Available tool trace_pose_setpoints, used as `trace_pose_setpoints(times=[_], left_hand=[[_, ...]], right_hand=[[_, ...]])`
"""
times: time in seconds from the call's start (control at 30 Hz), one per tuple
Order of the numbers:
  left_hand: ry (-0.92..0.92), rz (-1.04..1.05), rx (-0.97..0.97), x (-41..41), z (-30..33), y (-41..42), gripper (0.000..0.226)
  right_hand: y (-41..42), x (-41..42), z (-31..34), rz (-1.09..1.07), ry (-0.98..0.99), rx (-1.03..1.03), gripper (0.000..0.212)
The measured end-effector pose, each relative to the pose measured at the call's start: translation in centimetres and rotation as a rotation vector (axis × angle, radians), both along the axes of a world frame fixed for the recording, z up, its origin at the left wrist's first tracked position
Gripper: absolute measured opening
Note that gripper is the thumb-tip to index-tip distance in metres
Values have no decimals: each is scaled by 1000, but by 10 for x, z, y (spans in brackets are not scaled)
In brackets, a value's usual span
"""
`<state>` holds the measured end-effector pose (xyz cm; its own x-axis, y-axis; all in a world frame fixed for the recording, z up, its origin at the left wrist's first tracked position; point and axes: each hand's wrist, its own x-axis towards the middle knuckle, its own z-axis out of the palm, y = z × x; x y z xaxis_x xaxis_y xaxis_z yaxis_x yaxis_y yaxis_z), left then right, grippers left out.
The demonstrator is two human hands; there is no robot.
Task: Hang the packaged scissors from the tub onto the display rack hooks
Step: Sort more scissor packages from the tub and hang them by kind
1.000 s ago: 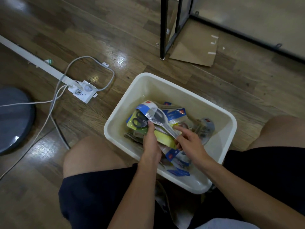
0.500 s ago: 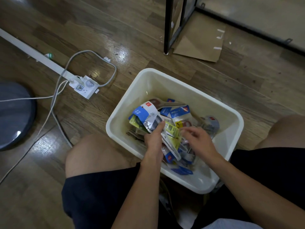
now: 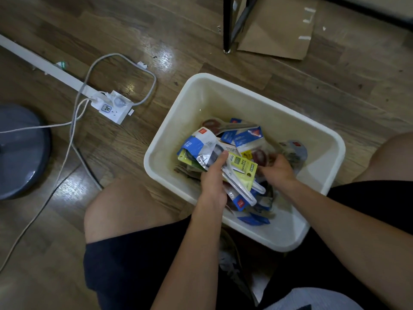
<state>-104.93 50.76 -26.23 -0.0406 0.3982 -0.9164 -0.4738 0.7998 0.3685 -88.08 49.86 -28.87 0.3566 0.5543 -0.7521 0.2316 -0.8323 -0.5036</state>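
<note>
Many packs (image 3: 244, 139) left in tub (image 3: 263, 101); none hung that we see. Left grip (image 3: 213, 180) pinching packs; right grip (image 3: 278, 170) curled beside, hold unclear.

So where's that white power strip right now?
The white power strip lies on the wooden floor in the left half of the head view, left of the cream tub and up-right of the round grey base, with cables plugged into it.
</note>
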Motion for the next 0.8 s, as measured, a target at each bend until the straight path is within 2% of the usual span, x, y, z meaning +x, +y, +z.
trace_pose_setpoints(times=[0.1, 0.23, 0.43, 0.57, 0.67, 0.73, 0.8], left_hand=[[-9, -28, 12, 1, 2, -1, 56], [-5, -4, 17, -1, 10, -2, 50], [41, 57, 93, -5, 11, -6, 55], [29, -17, 158, 1, 21, -4, 55], [-14, -70, 279, 10, 27, -5, 46], [-65, -87, 343, 15, 29, -7, 52], [-86, -104, 354, 17, 32, -7, 61]], right_hand=[[-1, 1, -7, 9, 39, 47, 49], [-3, -6, 10, 136, -34, 137, 27], [-4, 4, 47, 30, -47, 486, 23], [21, 15, 91, -43, -31, 680, 18], [38, 15, 111, -94, 146, 616, 12], [41, 10, 110, -88, 250, 557, 10], [39, 1, 105, -69, 267, 516, 13]])
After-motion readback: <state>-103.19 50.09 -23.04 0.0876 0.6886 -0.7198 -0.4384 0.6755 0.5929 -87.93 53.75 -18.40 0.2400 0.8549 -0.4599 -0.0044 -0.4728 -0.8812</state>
